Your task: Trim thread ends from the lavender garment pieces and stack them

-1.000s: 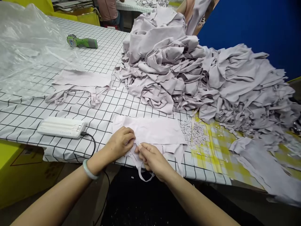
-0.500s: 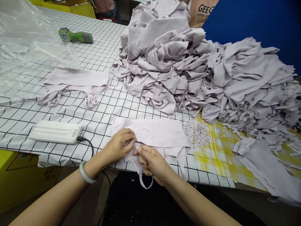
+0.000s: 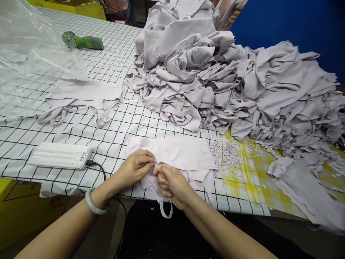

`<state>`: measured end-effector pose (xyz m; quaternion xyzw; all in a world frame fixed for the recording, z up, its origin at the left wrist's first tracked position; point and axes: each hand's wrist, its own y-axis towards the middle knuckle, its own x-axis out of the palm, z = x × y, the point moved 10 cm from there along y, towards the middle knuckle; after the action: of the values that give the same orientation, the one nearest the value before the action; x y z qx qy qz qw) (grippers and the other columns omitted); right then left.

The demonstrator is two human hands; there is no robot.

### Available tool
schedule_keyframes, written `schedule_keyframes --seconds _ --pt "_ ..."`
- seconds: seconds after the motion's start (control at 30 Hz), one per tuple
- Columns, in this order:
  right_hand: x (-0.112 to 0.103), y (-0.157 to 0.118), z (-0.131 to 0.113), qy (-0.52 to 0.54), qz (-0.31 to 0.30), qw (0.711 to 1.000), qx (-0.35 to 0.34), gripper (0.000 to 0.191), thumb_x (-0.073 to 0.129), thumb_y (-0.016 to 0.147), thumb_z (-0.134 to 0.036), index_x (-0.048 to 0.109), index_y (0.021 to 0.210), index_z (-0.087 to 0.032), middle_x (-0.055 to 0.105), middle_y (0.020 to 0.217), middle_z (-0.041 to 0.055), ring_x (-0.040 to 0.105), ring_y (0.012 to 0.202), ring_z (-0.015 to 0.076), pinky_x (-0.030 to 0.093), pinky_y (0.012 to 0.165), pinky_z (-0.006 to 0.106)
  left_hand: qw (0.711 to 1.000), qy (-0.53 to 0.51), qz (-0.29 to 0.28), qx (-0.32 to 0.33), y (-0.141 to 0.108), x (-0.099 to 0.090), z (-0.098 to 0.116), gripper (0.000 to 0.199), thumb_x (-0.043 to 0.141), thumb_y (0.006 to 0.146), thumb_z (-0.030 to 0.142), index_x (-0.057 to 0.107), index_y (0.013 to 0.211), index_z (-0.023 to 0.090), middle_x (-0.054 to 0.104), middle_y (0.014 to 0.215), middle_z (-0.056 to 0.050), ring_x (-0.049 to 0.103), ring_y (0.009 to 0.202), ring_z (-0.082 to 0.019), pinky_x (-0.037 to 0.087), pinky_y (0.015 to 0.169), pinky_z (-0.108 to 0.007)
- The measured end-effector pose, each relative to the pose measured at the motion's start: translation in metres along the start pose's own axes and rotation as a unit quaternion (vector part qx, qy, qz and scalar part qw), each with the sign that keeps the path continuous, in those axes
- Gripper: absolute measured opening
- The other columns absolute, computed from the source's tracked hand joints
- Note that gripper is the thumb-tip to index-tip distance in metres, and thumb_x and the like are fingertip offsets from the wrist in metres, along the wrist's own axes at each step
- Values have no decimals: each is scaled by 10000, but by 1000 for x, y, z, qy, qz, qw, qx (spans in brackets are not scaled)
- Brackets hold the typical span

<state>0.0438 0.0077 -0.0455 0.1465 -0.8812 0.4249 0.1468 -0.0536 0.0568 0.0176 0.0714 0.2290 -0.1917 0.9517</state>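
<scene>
While the left hand [image 3: 138, 168], thumb and fingertips pinched together, holds the pale lilac strapped fabric garment [image 3: 178, 153] beside a small white tag [image 3: 156, 164], the right hand [image 3: 174, 184], fingers curled closed, grips that tag. The garment lies at the near edge of the white, black-gridded surface [image 3: 113, 61], near a heaped lilac-grey fabric pile [image 3: 185, 75].

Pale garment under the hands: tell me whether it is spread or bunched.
Mostly spread: the pale garment lies nearly flat on the checked tablecloth, though one strap loop hangs past its edge.

Left grip [image 3: 136, 168] pinches just beside pinching right grip [image 3: 172, 183].
</scene>
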Motion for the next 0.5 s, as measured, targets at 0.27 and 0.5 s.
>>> schedule_keyframes --seconds 0.27,0.5 --pt "-10 3 -1 74 64 995 2 142 580 786 -305 545 713 -189 278 452 -122 127 396 40 162 362 170 1000 -7 4 9 -1 1 0 219 536 922 177 752 918 217 717 949 -45 662 910 -177 563 825 -344" --pt "-46 -45 -12 -163 57 980 -102 357 635 850 -546 680 902 -196 700 885 76 647 836 206 513 811 377 994 48 99 -20 -9 -42 -4 229 543 923 300 704 1040 186 677 1144 -95 633 1085 -227 531 957 -394"
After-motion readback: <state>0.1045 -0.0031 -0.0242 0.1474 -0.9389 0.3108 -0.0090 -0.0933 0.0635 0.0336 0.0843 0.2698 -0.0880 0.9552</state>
